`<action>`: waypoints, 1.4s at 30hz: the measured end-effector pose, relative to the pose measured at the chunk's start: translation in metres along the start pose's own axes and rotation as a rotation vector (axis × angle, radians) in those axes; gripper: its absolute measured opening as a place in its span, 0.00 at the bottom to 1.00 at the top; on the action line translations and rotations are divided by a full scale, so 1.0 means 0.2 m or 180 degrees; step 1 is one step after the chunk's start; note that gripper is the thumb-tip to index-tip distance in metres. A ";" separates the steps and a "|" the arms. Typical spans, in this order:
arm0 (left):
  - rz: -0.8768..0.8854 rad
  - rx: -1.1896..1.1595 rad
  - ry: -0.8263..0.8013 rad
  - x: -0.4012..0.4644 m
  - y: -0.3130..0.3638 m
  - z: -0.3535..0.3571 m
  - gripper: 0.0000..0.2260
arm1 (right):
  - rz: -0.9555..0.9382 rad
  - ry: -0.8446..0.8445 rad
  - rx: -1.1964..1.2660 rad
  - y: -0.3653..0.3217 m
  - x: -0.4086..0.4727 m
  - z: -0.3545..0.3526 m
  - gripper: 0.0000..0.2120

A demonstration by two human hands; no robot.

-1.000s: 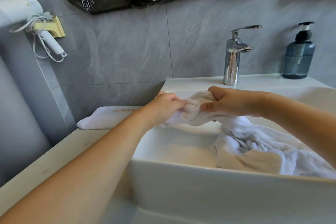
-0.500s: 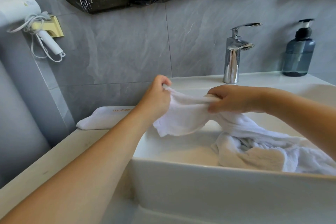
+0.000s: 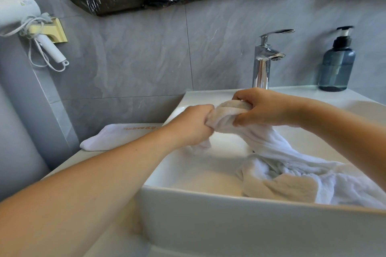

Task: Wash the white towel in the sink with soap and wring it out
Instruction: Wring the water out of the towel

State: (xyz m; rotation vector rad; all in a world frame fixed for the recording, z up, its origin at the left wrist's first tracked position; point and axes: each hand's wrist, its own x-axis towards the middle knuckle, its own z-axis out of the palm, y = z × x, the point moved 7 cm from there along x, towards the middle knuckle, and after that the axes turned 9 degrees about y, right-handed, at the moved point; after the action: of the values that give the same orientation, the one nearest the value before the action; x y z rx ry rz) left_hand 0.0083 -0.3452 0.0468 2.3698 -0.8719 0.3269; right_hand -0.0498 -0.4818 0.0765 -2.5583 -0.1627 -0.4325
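Left hand (image 3: 191,126) and right hand (image 3: 264,107), fingers (image 3: 240,120) clamped on bunched towel (image 3: 226,113) above sink (image 3: 208,210); rest trails into basin, possibly wet.

White towel (image 3: 277,152): one end bunched, lifted above basin, gripped between both hands; rest trails down, heaped in sink (image 3: 208,210) right side. Blue soap bottle (image 3: 336,64) upright, back rim.

Towel (image 3: 292,173) bunched in right side of sink (image 3: 208,210), one end raised between left hand (image 3: 192,125) and right hand (image 3: 265,106); faucet (image 3: 262,64) behind; soap bottle (image 3: 336,64) at far right; folded cloth (image 3: 112,137) on desk (image 3: 69,165) at left; hairdryer (image 3: 18,10) on left wall.
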 end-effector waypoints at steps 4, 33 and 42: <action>0.1369 0.1457 0.0664 0.00 0.09 -0.12 0.13 | 0.0970 -0.1351 0.1752 0.08 -0.07 0.12 0.20; 0.3417 0.2600 0.1805 -0.20 0.42 -0.22 0.16 | 0.1220 -0.1913 0.1339 0.12 -0.32 0.07 0.28; 0.3803 0.3070 0.1728 -0.10 0.34 -0.27 0.10 | 0.0823 -0.2748 0.2436 -0.08 -0.17 0.23 0.24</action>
State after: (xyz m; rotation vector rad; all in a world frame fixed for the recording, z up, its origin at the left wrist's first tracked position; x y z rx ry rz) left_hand -0.0522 -0.3446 0.1122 1.8800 -2.0311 2.1085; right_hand -0.0729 -0.4448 0.0360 -1.7998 -0.2389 0.7241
